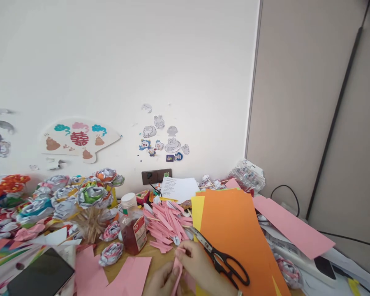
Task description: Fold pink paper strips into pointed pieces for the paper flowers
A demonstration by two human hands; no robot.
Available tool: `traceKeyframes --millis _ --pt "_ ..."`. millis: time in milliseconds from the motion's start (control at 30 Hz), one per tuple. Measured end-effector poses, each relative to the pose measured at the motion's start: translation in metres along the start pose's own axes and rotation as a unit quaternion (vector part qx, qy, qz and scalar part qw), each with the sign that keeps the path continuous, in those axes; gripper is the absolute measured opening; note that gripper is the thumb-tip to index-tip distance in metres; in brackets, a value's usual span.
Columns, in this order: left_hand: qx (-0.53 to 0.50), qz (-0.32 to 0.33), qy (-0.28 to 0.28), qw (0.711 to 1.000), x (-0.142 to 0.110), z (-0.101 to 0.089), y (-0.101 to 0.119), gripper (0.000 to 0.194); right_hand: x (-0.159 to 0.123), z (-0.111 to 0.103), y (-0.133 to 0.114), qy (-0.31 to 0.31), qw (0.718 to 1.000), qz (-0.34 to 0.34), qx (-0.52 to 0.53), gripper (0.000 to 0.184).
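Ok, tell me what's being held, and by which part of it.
A pink paper strip: the right hand pinches it near its far end; the left hand holds it lower down.

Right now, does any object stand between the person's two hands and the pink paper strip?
Nothing visible does: the left hand and right hand both hold the pink paper strip. The scissors lie beside the right hand, not between.

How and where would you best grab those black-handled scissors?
I'd probably take the scissors by their black finger loops, coming from the lower right. The loops lie over the orange paper, while the blades point up and left. The right hand is close on the left, so that side looks tighter.
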State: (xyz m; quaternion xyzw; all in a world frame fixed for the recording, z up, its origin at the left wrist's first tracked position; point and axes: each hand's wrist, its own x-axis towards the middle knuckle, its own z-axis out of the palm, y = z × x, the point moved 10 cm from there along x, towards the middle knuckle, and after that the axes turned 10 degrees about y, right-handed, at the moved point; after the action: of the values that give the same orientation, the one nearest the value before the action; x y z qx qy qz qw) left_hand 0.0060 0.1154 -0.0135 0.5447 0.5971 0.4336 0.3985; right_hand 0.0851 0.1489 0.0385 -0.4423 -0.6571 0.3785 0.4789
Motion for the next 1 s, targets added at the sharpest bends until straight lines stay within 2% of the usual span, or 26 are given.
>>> traceKeyframes --millis 100,233,300,367,467,567,733,867,1000 --pt "-0.006 -0.008 0.012 1.000 -0.005 -0.006 0.013 0.048 0.000 0.001 -0.007 -0.041 0.996 -0.009 0.077 0.009" --pt "-0.011 0.008 -0.003 1.000 -0.014 -0.009 0.039 0.041 -0.002 -0.003 -0.015 -0.065 0.982 0.033 0.176 0.019" --pt "-0.017 0.025 -0.015 0.999 -0.019 -0.011 0.051 0.039 -0.007 -0.002 -0.019 -0.082 0.968 0.072 0.224 0.024" --pt "-0.025 0.070 -0.015 0.997 -0.023 -0.014 0.067 0.036 -0.011 -0.003 -0.026 -0.081 0.960 0.088 0.255 0.026" --pt "-0.020 0.080 -0.028 0.996 -0.027 -0.015 0.077 0.036 -0.015 -0.005 -0.042 -0.085 0.955 0.078 0.274 0.027" --pt "-0.006 0.093 -0.021 0.995 -0.027 -0.020 0.093 0.036 -0.012 -0.016 -0.059 -0.050 0.961 0.041 0.269 0.024" --pt "0.043 0.166 -0.012 0.985 -0.027 -0.032 0.151 0.038 0.000 -0.041 -0.100 -0.009 0.956 -0.006 0.292 0.018" --pt "0.100 0.241 0.010 0.965 -0.038 -0.037 0.201 0.038 0.000 -0.054 -0.137 -0.026 0.930 -0.013 0.366 0.017" --pt "0.093 0.238 0.004 0.967 -0.044 -0.033 0.216 0.035 -0.005 -0.060 -0.154 -0.041 0.923 -0.006 0.383 0.018"
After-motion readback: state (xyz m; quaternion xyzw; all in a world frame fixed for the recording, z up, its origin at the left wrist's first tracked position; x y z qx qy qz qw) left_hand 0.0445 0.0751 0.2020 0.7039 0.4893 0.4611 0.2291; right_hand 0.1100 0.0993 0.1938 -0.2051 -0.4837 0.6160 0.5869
